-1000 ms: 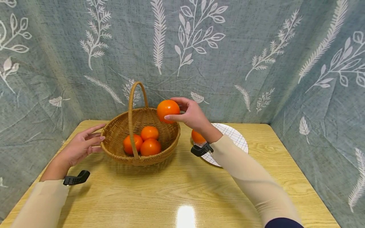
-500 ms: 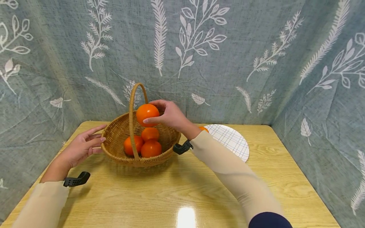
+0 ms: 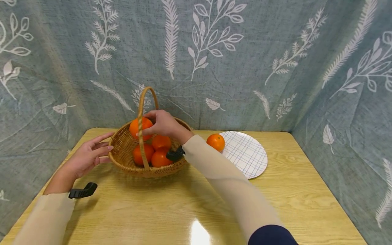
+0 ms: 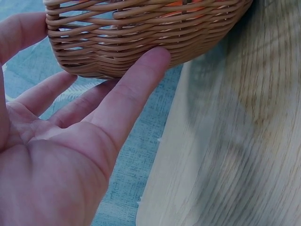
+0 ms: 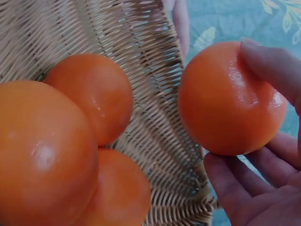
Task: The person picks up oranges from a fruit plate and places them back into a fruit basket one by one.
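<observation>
Head view: a pale wooden table [image 3: 153, 214] meets leaf-printed blue-grey cloth [image 3: 232, 68] at its back edge; wood stretches before the oval brown wicker basket [image 3: 124, 148]. Over the basket, the right hand [image 3: 165, 122] pinches a glossy round orange fruit [image 3: 133, 128].

Left wrist view: the left hand [image 4: 61, 150], fingers spread, touches the basket's outer wall.

Right wrist view: bare weave shows between that fruit and three others [image 5: 91, 99], more plainly than from the head.

Left of the frame's centre, a brown wicker basket [image 3: 156, 172] on the yellow wooden bench [image 3: 147, 211] holds three round orange fruits [image 3: 160, 158]; a fourth fruit [image 3: 134, 128] is behind its arched handle [image 3: 141, 109]. Rightward, a fifth fruit [image 3: 215, 142] is at a round white checked plate's [image 3: 248, 153] left edge.
</observation>
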The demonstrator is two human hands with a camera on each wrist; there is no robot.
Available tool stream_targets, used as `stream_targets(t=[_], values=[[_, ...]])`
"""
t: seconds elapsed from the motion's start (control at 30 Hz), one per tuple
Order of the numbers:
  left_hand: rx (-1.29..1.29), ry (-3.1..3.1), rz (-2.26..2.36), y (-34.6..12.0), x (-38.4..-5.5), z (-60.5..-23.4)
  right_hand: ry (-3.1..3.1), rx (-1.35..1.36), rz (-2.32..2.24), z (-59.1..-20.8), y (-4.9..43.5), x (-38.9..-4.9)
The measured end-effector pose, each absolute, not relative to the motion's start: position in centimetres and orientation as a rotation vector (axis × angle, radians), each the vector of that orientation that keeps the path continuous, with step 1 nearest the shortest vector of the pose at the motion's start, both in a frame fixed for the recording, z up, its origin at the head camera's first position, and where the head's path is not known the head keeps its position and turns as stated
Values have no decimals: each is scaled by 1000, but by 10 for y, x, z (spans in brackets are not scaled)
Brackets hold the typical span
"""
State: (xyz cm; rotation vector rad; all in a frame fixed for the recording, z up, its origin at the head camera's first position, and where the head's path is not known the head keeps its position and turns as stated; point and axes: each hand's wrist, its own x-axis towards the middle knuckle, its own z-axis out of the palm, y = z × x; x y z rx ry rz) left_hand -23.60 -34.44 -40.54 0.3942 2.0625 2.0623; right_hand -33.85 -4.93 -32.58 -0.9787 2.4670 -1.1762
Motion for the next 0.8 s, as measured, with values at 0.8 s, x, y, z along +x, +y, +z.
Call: stream_targets(t=[0.8], values=[[404,2044,2095,-344,-236,-409,2642,-787,-769,-345,-91,-354]])
